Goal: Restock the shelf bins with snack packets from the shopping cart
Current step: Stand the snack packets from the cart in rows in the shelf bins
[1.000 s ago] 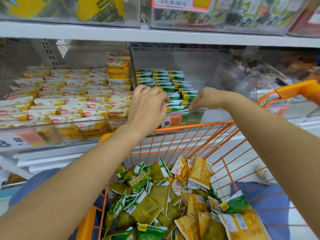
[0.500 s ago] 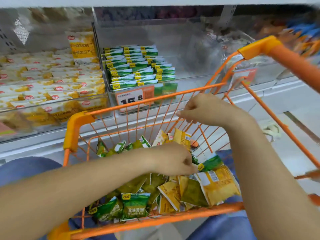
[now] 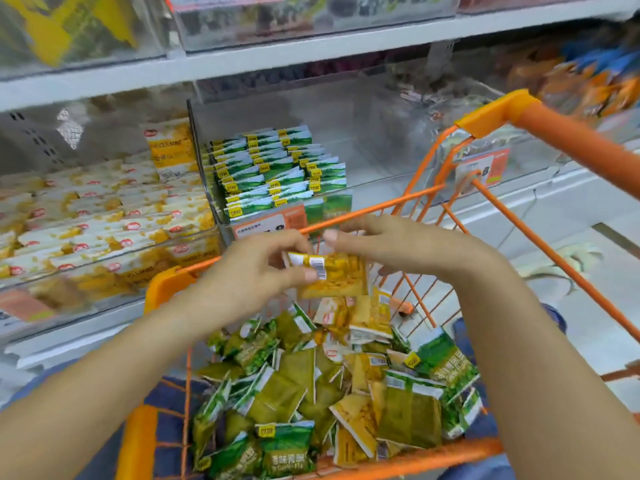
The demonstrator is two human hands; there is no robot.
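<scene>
Yellow packet [image 3: 332, 275] held above shopping cart [image 3: 491, 119], front of shelf; likely being squared up for yellow bin [image 3: 104, 271] at left, where matching packs lie. Left hand [image 3: 256, 271] pinches packet's left end, thumb over barcode. Right hand [image 3: 408, 247] curled over packet's top right edge, fingertips on it. Green bin [image 3: 277, 168] just behind hands, part filled. Mixed green and yellow packets heaped in cart below. 0.5 s back: left hand down in heap, right hand empty above cart rim; now both raised, 1 packet between them.

Head cam, down-fwd, close over cart [image 3: 408, 197]
</scene>
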